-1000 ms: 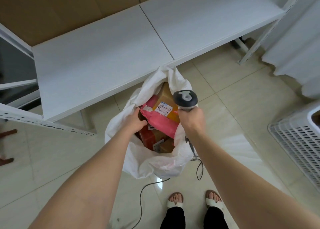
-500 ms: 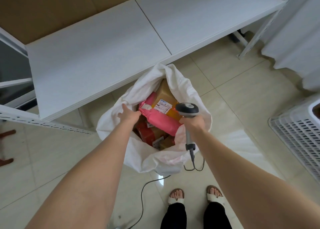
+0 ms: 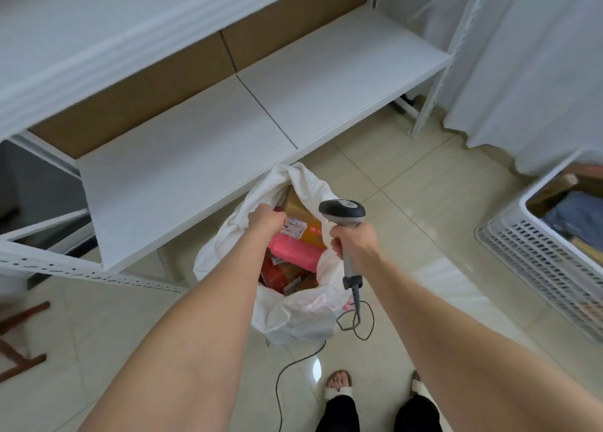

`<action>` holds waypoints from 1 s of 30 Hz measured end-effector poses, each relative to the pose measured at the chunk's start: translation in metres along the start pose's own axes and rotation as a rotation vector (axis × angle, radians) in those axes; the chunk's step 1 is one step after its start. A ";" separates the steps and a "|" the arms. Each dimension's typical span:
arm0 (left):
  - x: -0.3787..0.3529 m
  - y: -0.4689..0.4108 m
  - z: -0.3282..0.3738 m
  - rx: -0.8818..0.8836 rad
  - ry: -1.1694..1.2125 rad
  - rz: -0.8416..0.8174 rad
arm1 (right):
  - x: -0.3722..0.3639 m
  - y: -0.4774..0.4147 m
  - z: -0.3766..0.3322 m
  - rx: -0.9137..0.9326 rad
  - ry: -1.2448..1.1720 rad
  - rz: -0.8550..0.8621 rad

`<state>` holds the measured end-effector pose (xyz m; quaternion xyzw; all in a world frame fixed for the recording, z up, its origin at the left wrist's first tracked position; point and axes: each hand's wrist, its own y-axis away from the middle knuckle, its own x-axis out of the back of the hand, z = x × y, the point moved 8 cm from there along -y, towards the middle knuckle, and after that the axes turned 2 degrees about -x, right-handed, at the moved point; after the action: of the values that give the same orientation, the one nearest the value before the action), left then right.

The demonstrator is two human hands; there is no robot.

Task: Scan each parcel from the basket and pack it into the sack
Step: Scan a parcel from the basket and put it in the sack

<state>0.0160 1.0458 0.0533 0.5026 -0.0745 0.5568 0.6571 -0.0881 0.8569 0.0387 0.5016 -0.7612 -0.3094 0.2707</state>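
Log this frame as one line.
phase: packing | left hand: grips sack rim | right hand: holds scanner | pink parcel: in sack | basket: not empty

parcels fill the sack mouth, left hand and right hand with scanner at its rim; shelf juts behind; floor toward the basket lies open

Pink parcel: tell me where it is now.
Head view, centre: the pink parcel lies inside the white sack, beside the orange box, near the left hand.

Bright, soft light, floor glare (small), blurred shelf, bowed edges
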 end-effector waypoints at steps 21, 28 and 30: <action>-0.271 0.268 0.394 -0.524 -0.226 -0.117 | 0.468 0.086 -0.028 0.066 -0.689 0.231; -0.395 0.314 0.468 -0.608 -0.279 -0.240 | 0.598 0.072 0.003 0.006 -0.798 0.387; -0.431 0.316 0.487 -0.621 -0.298 -0.274 | 0.630 0.060 0.009 0.005 -0.858 0.414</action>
<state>-0.1728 0.3611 0.1886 0.3600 -0.2667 0.3354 0.8287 -0.3510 0.2900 0.1414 0.1670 -0.8889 -0.4263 -0.0132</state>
